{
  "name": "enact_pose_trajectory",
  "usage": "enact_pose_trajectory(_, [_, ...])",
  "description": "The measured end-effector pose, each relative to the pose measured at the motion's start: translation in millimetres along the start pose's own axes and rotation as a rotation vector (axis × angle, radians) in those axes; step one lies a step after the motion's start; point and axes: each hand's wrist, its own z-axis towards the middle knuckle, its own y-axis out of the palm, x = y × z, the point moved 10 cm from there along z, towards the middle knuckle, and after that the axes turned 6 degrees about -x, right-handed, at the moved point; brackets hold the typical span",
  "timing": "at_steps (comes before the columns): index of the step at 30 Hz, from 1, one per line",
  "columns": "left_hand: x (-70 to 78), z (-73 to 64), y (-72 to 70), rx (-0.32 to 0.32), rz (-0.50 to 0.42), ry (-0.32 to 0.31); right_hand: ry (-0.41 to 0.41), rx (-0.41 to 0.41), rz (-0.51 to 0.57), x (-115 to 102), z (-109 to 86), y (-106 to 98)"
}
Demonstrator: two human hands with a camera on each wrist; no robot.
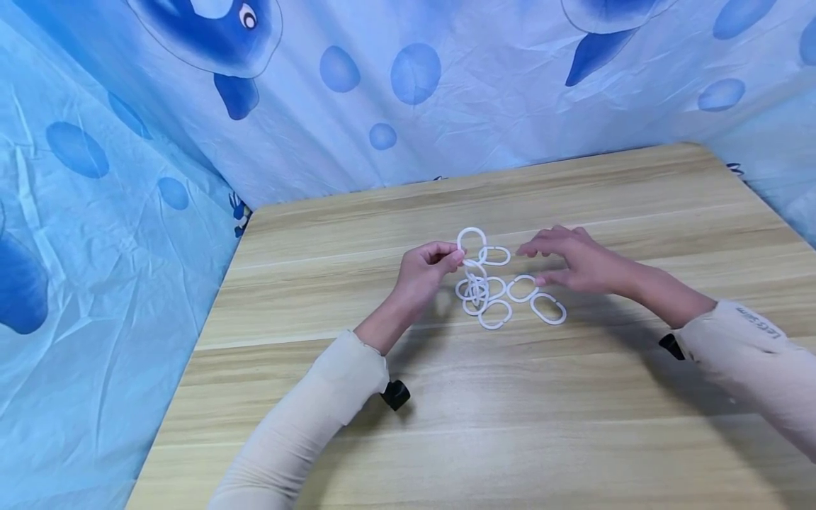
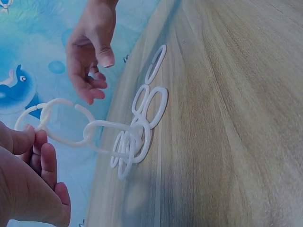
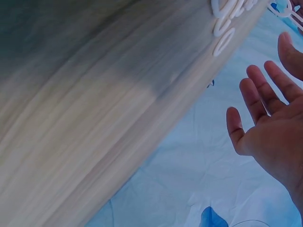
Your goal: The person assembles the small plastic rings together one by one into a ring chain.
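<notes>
Between thumb and fingertips, my left hand (image 1: pixel 426 273) pinches a white oval chain link (image 2: pixel 56 100), close to where it meets another link. From this grip several linked pieces hang in a short chain, down to a pile of white links (image 1: pixel 474 290) on the tabletop. Two more links lie just right of the pile, the farther one (image 1: pixel 564 312) with a gap in its outline. Over these, my right hand (image 1: pixel 580 262) hovers with nothing in it. Its fingers (image 3: pixel 255 97) are spread and loosely bent, as the right wrist view shows, with the palm in sight.
The wood-grain table (image 1: pixel 542 439) extends on all sides of the links. Behind it and along the left hangs a blue curtain (image 1: pixel 268 149) printed with whales and bubbles. Beneath each sleeve cuff a black device (image 1: pixel 395 395) sticks out.
</notes>
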Motion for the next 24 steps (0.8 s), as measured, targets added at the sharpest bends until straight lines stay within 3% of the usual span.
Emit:
enact_pose_trajectory(9, [0.1, 0.7, 1.8, 0.006, 0.024, 0.002, 0.022, -0.039, 0.006, 4, -12.5, 3])
enact_pose_trajectory(24, [-0.4, 0.0, 0.3, 0.007, 0.024, -0.005, -0.061, -0.124, -0.068, -6, -30.7, 26])
